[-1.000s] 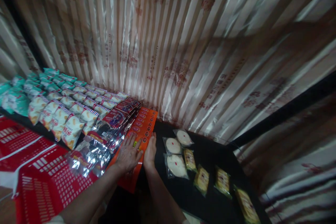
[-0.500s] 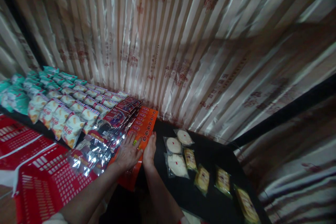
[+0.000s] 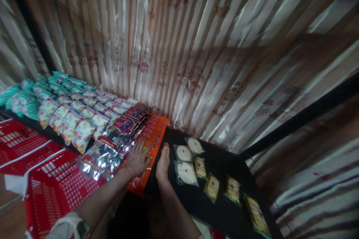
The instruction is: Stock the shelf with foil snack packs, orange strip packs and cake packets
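Note:
My left hand (image 3: 138, 160) lies flat with its fingers spread on an orange snack packet (image 3: 153, 134). Just right of that packet, my right hand (image 3: 163, 161) stands on its edge over the black shelf, fingers stretched out and nothing in them. A narrow gap shows between it and the orange packet's edge. Left of the orange packet, dark red and silver packets (image 3: 123, 124) lie in overlapping rows, touching it. Round white cakes (image 3: 186, 173) in clear wrappers sit to the right of my right hand.
Several yellow wrapped cakes (image 3: 232, 189) lie on the black shelf (image 3: 193, 205) at right. White snack bags (image 3: 83, 133) and teal bags (image 3: 28, 104) stand in rows at left. Red baskets (image 3: 64, 183) are below the shelf's front left. A pleated printed curtain (image 3: 179, 52) hangs behind.
My right hand has moved slightly right, off the orange packet's edge. My left hand stays on the packet. The view has tilted up a little.

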Demonstrator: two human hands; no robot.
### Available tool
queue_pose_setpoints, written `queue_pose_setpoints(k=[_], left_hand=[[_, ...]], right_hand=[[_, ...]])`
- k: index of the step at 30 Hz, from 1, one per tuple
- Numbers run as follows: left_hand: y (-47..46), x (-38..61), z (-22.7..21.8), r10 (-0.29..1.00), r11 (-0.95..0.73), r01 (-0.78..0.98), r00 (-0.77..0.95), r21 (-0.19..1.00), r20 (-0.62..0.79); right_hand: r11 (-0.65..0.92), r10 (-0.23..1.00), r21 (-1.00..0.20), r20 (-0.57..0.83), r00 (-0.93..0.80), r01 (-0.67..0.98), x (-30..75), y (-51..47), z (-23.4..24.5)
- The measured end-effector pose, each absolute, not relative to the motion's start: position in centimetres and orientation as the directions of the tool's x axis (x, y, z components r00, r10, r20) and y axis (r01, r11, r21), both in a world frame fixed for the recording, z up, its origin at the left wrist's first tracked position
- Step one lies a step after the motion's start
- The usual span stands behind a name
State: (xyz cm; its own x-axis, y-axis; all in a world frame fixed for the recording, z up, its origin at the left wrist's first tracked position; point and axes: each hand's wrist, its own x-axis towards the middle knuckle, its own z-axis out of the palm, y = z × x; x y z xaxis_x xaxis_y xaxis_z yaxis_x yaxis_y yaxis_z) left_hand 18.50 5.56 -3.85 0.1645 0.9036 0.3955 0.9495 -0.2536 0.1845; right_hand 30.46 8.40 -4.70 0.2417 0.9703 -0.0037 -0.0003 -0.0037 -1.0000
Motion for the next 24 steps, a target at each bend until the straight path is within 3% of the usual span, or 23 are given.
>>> queue_pose_setpoints(k=[9, 14, 19, 24], left_hand=[[5.2, 18.6, -4.1, 0.884, -0.274, 0.952, 0.195, 0.134, 0.426], [3.3, 21.0, -3.0, 0.866, -0.320, 0.930, 0.211, 0.180, 0.452], [1.9, 26.3, -2.4, 0.856, -0.477, 0.827, 0.360, 0.298, 0.371], [0.9, 31.9, -2.6, 0.918, -0.394, 0.828, 0.371, 0.399, 0.139]], right_hand=[[0.078, 0.972, -0.997, 0.077, 0.221, 0.005, 32.9, 3.2, -4.3], [0.089, 0.969, -0.962, 0.143, 0.201, 0.257, 36.5, 0.1, -4.0], [0.224, 0.925, -0.692, 0.372, 0.074, 0.686, 41.1, -0.8, -4.6], [0.204, 0.949, -0.433, 0.309, -0.068, 0.878, 44.1, -1.1, -4.4]])
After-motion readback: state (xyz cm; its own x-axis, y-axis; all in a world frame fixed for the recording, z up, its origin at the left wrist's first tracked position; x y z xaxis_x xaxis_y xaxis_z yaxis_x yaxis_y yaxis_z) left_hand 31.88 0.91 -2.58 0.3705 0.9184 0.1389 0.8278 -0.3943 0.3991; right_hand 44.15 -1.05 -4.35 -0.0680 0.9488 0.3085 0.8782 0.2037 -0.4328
